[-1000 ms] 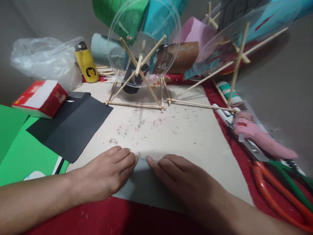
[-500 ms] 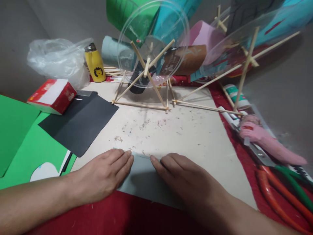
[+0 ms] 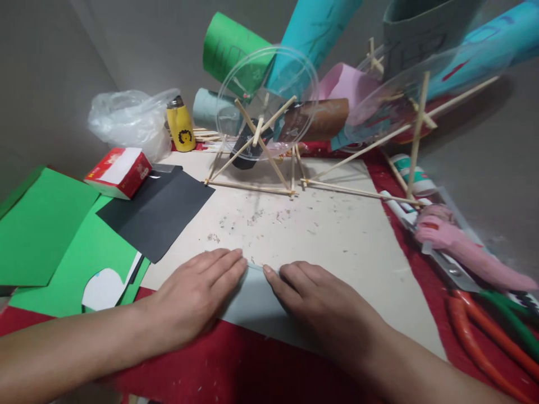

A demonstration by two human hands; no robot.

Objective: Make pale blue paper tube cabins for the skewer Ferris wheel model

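A: Where to look for the grey sheet?

B: On the near part of the white board, bordering on the red cloth, partly covered by the left hand and the right hand.

A: Fingers set how?

B: On the left, stretched out side by side, tips laid along the far edge. On the right, bent under, except for one tip pointing along that same edge. Hard to say whether pinching or merely pressing, with the undersides hidden from above.

A: And how far along?

B: Barely started, to judge by the paper. Along the far edge, a narrow pale strip, taken to be turned over. Towards the cloth, nothing but plain, flat sheet, so mostly left to work.

A: Anything finished nearby?

B: Beyond the hands, two stick frames, built up enough to carry clear discs and paper tubes. Off to the left, lying flat and unrolled: black paper, green paper. To the right, well apart from both hands: scissors.
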